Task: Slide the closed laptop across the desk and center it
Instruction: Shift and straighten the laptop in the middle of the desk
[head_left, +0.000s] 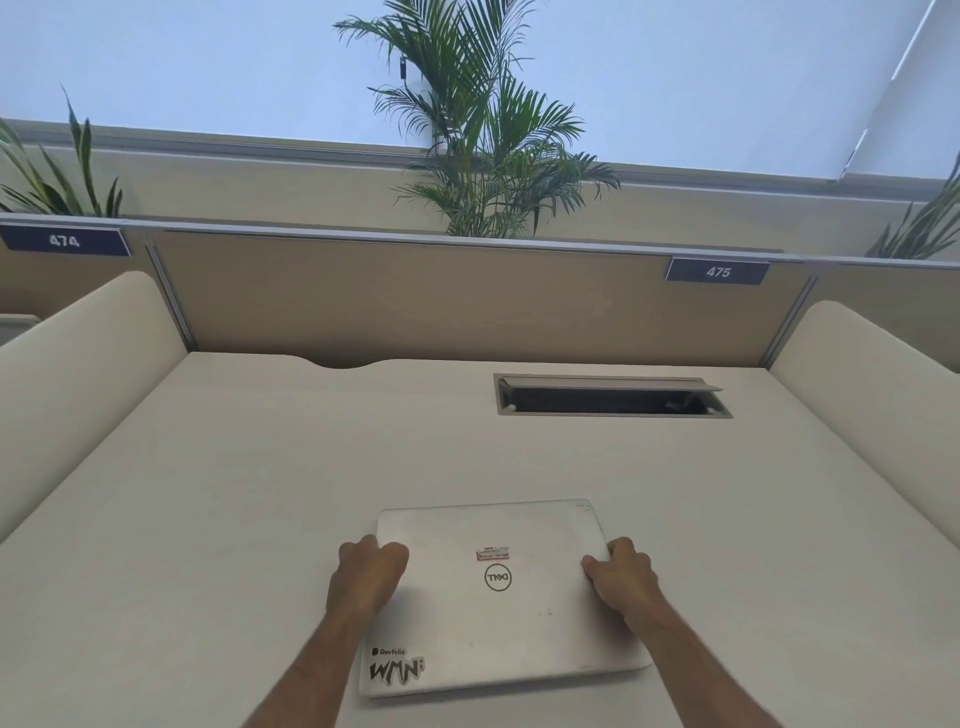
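Note:
A closed silver laptop (498, 618) lies flat on the pale desk (260, 493), close to the near edge and roughly mid-width. Its lid carries a round logo, a small red label and black stickers at the near left corner. My left hand (369, 577) grips the laptop's left edge, fingers curled over the lid. My right hand (621, 577) grips the right edge the same way. Both forearms reach in from the bottom of the view.
An open cable hatch (613, 396) sits in the desk at the back right. A tan partition (441, 296) with number tags closes the back, with rounded side dividers (78, 374) left and right. A palm plant (488, 156) stands behind the partition.

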